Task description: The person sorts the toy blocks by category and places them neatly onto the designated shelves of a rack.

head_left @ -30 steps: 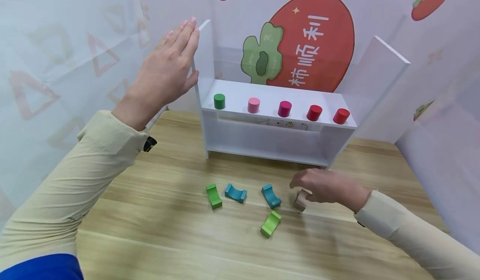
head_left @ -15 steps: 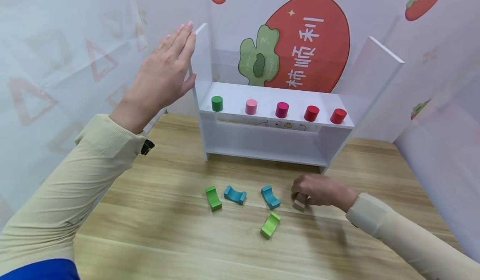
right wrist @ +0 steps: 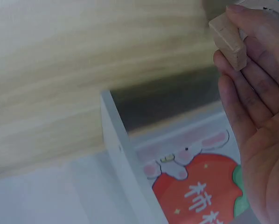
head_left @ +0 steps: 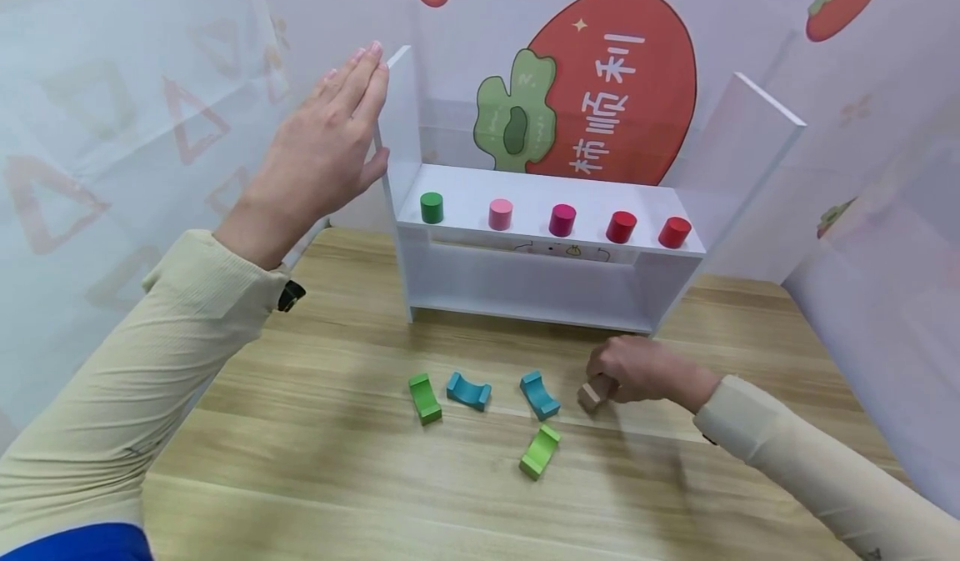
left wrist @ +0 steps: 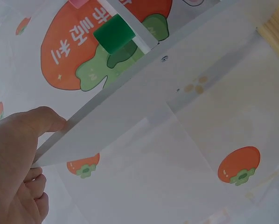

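Observation:
My left hand [head_left: 318, 148] holds the left side panel of a white shelf [head_left: 536, 282]. In the left wrist view the panel's edge [left wrist: 97, 100] lies between the thumb and the bent fingers. Down at the table, my right hand [head_left: 645, 369] pinches a plain wooden block [head_left: 592, 396]. The right wrist view shows this block [right wrist: 229, 39] between thumb and fingertips, with the other fingers loosely bent. Left of it lie curved blocks: a blue one [head_left: 539, 395], a light green one [head_left: 540, 453], another blue one [head_left: 468, 391] and a green one [head_left: 425, 398].
A row of cylinders stands on the shelf's upper board: green [head_left: 432, 207], pink [head_left: 500, 214], magenta [head_left: 562, 220] and two red ones [head_left: 621, 227]. The right side panel [head_left: 742, 161] rises high near my right arm. Printed sheets form walls behind and beside.
My right hand came down over the wooden block, took it between thumb and fingers, and shifted it slightly left and away. My left hand stays at the panel.

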`<move>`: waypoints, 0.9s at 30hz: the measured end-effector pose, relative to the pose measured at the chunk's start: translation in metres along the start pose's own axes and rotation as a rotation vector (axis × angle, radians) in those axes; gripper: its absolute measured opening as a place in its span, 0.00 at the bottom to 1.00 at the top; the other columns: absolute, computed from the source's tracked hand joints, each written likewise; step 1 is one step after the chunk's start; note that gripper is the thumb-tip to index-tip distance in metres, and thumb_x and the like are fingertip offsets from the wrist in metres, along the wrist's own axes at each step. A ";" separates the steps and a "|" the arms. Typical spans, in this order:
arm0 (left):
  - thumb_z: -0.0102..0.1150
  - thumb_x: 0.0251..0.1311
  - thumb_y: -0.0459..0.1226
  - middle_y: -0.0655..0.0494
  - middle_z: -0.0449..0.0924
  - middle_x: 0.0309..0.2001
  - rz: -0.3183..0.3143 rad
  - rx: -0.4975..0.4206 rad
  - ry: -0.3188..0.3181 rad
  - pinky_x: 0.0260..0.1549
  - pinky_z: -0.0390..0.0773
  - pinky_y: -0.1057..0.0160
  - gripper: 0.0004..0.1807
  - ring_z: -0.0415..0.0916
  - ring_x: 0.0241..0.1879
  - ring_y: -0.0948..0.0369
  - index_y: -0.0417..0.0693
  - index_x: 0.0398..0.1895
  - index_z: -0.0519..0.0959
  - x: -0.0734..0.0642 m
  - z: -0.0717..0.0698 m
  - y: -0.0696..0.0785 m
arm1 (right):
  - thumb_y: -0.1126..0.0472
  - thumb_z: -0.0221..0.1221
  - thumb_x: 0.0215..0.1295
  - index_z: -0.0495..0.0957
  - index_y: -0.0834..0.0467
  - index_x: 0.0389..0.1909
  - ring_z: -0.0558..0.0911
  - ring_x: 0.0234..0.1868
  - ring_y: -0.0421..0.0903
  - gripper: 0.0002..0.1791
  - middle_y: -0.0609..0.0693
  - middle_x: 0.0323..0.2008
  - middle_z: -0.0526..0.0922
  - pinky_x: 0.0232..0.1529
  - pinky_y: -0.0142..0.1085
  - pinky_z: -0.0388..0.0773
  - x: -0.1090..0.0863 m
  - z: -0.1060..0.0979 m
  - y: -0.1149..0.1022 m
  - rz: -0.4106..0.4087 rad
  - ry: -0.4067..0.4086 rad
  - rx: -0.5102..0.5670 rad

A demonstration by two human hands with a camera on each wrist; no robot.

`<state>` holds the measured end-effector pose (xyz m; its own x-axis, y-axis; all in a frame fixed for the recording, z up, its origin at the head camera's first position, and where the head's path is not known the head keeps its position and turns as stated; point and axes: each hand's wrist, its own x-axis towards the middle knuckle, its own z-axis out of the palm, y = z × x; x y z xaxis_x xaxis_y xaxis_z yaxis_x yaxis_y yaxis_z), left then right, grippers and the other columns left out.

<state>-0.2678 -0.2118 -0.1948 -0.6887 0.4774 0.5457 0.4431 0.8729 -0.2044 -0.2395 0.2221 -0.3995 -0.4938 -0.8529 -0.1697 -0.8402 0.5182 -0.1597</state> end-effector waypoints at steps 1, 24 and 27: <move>0.52 0.71 0.35 0.38 0.47 0.86 0.000 -0.002 0.000 0.83 0.54 0.44 0.41 0.50 0.85 0.42 0.29 0.82 0.50 0.000 0.000 0.000 | 0.76 0.70 0.50 0.78 0.49 0.21 0.68 0.25 0.31 0.18 0.40 0.21 0.75 0.24 0.24 0.66 -0.001 -0.005 0.001 0.009 0.015 0.002; 0.55 0.71 0.35 0.38 0.46 0.86 0.013 0.003 -0.001 0.83 0.54 0.42 0.42 0.49 0.85 0.42 0.29 0.82 0.50 -0.001 -0.003 0.001 | 0.66 0.76 0.55 0.86 0.50 0.26 0.78 0.27 0.41 0.09 0.44 0.26 0.85 0.28 0.32 0.78 -0.003 -0.074 0.031 0.294 0.072 -0.193; 0.56 0.70 0.35 0.37 0.47 0.86 0.017 0.004 0.006 0.82 0.55 0.42 0.42 0.50 0.84 0.41 0.28 0.82 0.50 -0.001 -0.003 0.001 | 0.64 0.77 0.54 0.87 0.50 0.26 0.80 0.29 0.41 0.08 0.44 0.27 0.87 0.32 0.35 0.83 -0.001 -0.075 0.034 0.296 0.084 -0.240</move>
<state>-0.2648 -0.2117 -0.1933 -0.6777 0.4915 0.5469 0.4526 0.8650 -0.2165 -0.2843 0.2359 -0.3314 -0.7312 -0.6759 -0.0924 -0.6821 0.7216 0.1184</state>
